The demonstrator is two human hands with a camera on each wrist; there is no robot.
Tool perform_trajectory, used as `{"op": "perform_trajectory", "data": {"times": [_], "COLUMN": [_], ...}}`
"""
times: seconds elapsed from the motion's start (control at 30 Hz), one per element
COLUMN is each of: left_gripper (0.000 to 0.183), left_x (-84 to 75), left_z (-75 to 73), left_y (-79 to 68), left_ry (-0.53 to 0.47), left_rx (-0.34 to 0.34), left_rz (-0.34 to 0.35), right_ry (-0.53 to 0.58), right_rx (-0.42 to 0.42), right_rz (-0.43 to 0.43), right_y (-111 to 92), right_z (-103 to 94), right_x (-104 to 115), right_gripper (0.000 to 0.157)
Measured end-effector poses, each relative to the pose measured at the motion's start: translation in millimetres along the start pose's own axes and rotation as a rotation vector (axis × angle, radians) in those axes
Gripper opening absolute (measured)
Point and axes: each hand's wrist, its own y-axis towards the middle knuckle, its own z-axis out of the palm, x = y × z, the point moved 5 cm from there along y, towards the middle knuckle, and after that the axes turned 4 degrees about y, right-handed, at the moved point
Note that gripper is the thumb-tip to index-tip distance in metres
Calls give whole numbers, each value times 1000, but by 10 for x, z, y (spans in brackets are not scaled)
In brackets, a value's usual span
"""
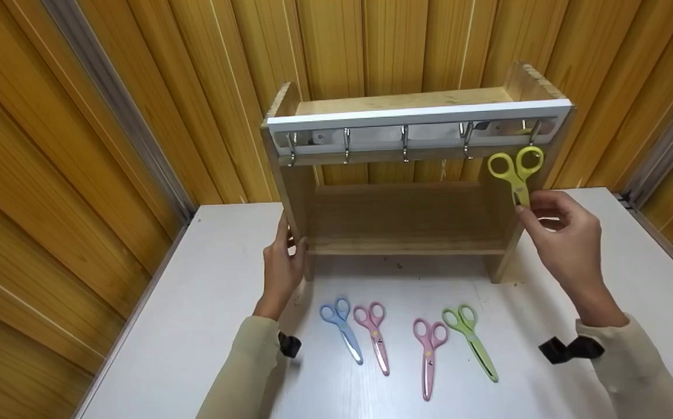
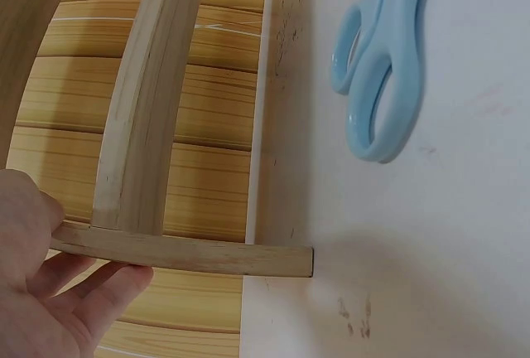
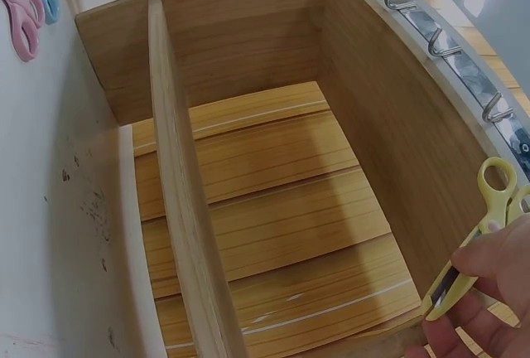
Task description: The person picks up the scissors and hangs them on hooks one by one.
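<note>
Yellow scissors [image 1: 520,185] stand handles up at the right end of a hook rail [image 1: 374,138]. My right hand [image 1: 572,241] pinches them by the blades, between thumb and fingers. One ring overlaps the tip of the rightmost hook; whether it hangs there I cannot tell. My left hand [image 1: 282,265] grips the left side board of a wooden shelf [image 1: 400,218], thumb on one face and fingers on the other, as the left wrist view shows. Blue scissors [image 1: 345,334], two pink pairs [image 1: 376,337] and green scissors [image 1: 473,343] lie on the table before the shelf.
The shelf stands upright on a white table [image 1: 225,244], with several metal hooks along its upper front. Behind it rises a wood-plank wall [image 1: 336,46]. A metal frame edge [image 1: 132,116] runs up the left side.
</note>
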Motion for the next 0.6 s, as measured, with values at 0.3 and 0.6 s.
{"op": "perform_trajectory", "data": {"times": [0.3,0.6], "left_gripper": [73,73], "left_x": [18,32], "left_z": [28,48], "left_y": [-10,-8], "left_ry": [-2,-6], "left_rx": [26,35], "left_rz": [-30,-48], "right_ry": [-21,-88], "right_rx": [19,45], "right_rz": [-31,-76], "right_y": [-64,-258], "right_z": [-34,-92], "right_x": [-7,-78], "right_gripper": [28,40]}}
